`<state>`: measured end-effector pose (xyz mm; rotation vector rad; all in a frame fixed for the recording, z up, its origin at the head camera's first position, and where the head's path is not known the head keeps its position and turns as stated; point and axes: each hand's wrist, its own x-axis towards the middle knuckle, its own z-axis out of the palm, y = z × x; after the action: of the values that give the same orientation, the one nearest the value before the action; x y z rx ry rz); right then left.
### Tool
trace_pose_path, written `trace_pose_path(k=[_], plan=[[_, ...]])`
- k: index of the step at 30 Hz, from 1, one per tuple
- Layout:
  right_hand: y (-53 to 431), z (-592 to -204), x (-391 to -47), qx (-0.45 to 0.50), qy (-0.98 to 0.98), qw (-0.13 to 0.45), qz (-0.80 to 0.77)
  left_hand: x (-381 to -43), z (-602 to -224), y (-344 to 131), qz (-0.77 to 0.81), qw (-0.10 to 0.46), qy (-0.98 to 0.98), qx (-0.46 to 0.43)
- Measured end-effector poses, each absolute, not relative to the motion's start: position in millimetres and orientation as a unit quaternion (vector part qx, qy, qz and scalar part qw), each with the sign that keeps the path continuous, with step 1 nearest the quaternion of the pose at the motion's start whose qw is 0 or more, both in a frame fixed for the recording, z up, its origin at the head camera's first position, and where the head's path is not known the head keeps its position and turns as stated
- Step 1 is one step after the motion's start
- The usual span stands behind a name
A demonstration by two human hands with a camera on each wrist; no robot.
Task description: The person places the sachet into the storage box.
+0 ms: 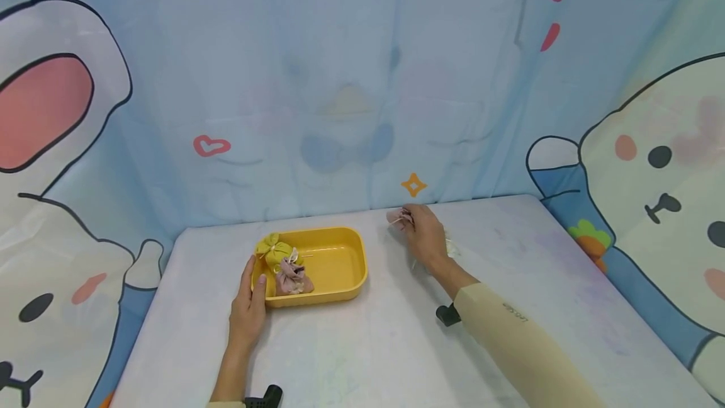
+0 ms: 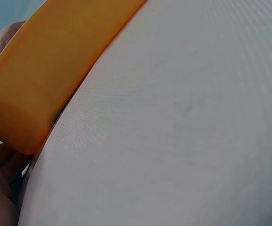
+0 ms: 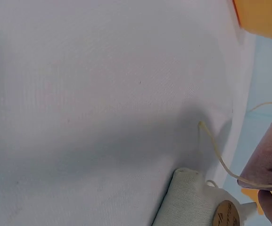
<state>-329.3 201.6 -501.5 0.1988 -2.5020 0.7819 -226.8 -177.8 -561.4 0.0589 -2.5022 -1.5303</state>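
My left hand (image 1: 247, 310) holds the near left corner of a yellow plastic tray (image 1: 354, 294), thumb at the near rim and fingers along the left side. Inside the tray's left part lie a yellow-green drawstring pouch (image 1: 275, 252) and a mauve drawstring pouch (image 1: 291, 279). Over the back of the table, my right hand (image 1: 427, 235) pinches another mauve drawstring pouch (image 1: 398, 216) with a dangling cream cord. Partly hidden below that hand is a pale drawstring pouch (image 3: 185, 197) with a round brown label. In the left wrist view, the tray's outer wall (image 2: 55, 61) covers part of the fingers.
A white cloth covers the table (image 1: 362, 357). Behind it hangs a blue curtain (image 1: 340, 80) printed with cartoon animals, reaching down to the table's back edge. Each wrist carries a small black camera (image 1: 448, 315).
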Motion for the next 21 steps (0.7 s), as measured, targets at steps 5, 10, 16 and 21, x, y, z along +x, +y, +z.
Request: trace_pose_path(k=[5,10,16,21], plan=[[200.8,-501.0,-330.4,0.089,-0.911,0.272,0.297,-227.4,-561.9,-177.3,-0.52,0.101,-0.848,0.023],[200.1,-498.0,-331.6,0.103,-0.905,0.283,0.301,-227.2,-562.1,-177.5,-0.517,0.099,-0.85,0.03],[197.3,-492.6,-329.6,0.1,-0.903,0.265,0.324,-227.6,-561.3,-178.6,-0.518,0.096,-0.85,0.027],[192.9,-487.5,-326.5,0.099,-0.9,0.262,0.333,-227.5,-561.7,-178.9,-0.516,0.092,-0.851,0.026]])
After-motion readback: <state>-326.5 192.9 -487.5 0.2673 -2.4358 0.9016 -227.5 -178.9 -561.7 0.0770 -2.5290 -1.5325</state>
